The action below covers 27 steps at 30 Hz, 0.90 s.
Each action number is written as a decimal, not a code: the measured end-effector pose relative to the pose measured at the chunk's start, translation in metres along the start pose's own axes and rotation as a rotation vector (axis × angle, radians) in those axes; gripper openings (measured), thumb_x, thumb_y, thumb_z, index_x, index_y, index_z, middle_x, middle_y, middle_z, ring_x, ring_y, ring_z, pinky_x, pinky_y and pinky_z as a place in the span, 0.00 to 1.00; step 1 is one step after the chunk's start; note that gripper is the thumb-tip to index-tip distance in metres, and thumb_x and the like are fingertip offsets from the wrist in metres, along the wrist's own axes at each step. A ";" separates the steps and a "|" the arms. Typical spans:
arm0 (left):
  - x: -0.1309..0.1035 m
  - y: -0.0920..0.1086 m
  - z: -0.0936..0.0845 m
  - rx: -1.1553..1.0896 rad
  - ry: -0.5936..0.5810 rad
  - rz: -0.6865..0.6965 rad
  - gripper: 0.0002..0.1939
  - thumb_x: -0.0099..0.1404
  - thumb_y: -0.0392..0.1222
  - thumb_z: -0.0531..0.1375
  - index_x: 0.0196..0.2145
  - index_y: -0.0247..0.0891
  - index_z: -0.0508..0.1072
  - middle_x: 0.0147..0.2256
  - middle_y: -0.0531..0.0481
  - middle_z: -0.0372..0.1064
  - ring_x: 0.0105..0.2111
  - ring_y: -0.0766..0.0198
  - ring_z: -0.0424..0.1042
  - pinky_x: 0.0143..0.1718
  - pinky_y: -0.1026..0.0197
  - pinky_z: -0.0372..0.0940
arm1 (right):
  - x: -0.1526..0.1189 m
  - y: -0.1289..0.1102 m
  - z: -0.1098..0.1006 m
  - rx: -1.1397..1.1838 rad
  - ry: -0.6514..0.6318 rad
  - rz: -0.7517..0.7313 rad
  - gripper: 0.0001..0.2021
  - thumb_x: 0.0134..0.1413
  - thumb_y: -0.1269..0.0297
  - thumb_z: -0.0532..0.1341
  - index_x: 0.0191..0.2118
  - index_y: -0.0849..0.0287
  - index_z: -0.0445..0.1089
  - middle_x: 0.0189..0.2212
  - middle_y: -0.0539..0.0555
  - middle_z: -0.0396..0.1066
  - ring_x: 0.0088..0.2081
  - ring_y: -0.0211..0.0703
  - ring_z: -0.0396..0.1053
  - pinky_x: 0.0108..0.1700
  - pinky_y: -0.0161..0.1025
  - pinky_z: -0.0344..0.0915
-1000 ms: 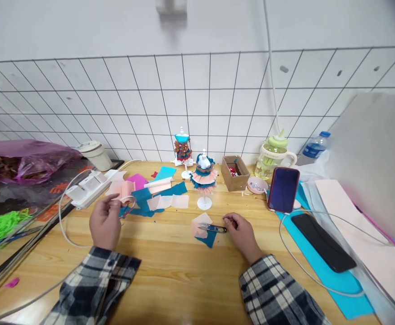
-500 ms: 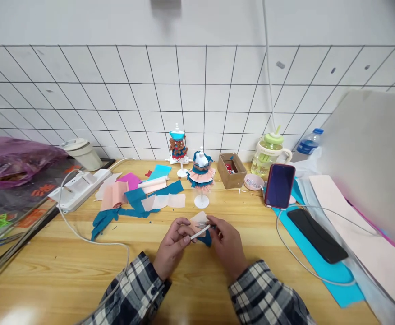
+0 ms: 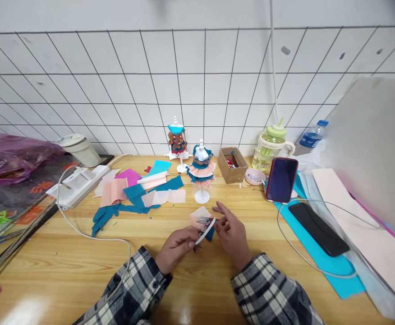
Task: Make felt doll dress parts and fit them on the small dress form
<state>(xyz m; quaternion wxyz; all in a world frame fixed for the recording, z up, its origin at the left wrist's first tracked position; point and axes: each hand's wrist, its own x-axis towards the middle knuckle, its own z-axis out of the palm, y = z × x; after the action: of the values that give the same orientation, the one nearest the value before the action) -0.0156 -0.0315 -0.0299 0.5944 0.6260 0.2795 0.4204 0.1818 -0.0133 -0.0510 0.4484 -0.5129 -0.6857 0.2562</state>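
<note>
My left hand (image 3: pixel 180 246) is closed on a thin white curved piece that looks like a roll of tape (image 3: pixel 206 231) seen edge-on. At its upper end is my right hand (image 3: pixel 231 232), thumb and raised forefinger apart; whether the thumb touches the tape cannot be told. Small metal scissors (image 3: pixel 203 220) seem to lie just beyond, on a pale pink paper piece (image 3: pixel 199 213), with a dark blue scrap (image 3: pixel 210 234) partly hidden beneath the hands. Behind stands a small white dress form (image 3: pixel 201 169) wearing ruffled blue, brown and pink paper.
A second dressed form (image 3: pixel 177 140) stands farther back. Paper pieces (image 3: pixel 136 194) spread to the left by a power strip (image 3: pixel 82 185) and its cable. To the right are a cardboard box (image 3: pixel 233 166), a bead dish (image 3: pixel 254 176), a propped phone (image 3: pixel 282 179) and a black phone (image 3: pixel 317 229).
My right fingers have lifted away from the tape, the forefinger rising. My left hand has tilted the tape more upright. The view has shifted slightly downward.
</note>
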 end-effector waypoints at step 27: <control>-0.001 -0.007 0.004 -0.066 0.091 -0.092 0.14 0.66 0.47 0.55 0.42 0.34 0.73 0.33 0.46 0.70 0.37 0.60 0.68 0.45 0.56 0.60 | 0.001 -0.001 -0.002 -0.234 -0.047 -0.057 0.13 0.61 0.63 0.54 0.48 0.55 0.71 0.40 0.52 0.75 0.41 0.42 0.71 0.43 0.38 0.66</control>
<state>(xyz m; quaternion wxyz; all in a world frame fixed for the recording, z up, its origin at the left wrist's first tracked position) -0.0115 -0.0335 -0.0370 0.6198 0.5729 0.3208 0.4298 0.1828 -0.0131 -0.0487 0.3765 -0.5359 -0.7354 0.1738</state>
